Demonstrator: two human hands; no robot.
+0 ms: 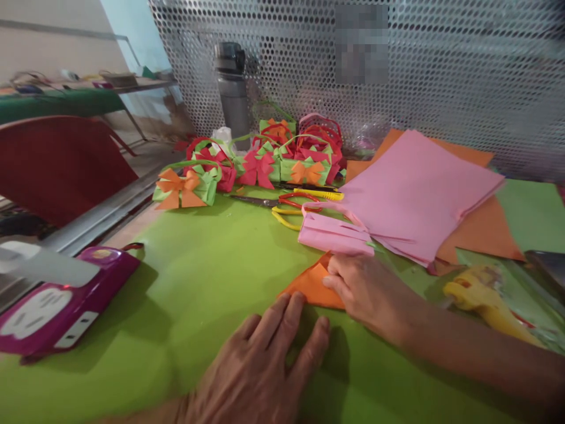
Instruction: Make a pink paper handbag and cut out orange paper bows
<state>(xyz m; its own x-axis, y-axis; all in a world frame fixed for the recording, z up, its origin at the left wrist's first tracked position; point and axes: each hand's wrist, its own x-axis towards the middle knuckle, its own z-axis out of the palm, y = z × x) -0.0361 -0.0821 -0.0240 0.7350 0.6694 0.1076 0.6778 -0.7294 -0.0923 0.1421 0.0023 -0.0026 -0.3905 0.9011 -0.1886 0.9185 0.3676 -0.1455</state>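
A folded triangle of orange paper [314,287] lies on the green tabletop, partly covered by both hands. My left hand [273,362] rests palm down with fingers apart, its fingertips touching the paper's left lower corner. Over the right part of the paper, my right hand [364,288] is closed, thumb and curled fingers pressed against it; their undersides are hidden. Just behind stands a small pink paper basket [333,234] with a handle. Scissors [265,201] with red and yellow handles lie beyond it, beside a yellow cutter knife [326,194].
Several small paper baskets with bows [256,168] stand at the back, before a grey bottle [233,97] and a perforated metal panel [286,35]. Pink sheets [415,188] lie over orange ones at right. A yellow glue gun [481,294] is near my right forearm; a purple extension socket [75,306] sits left.
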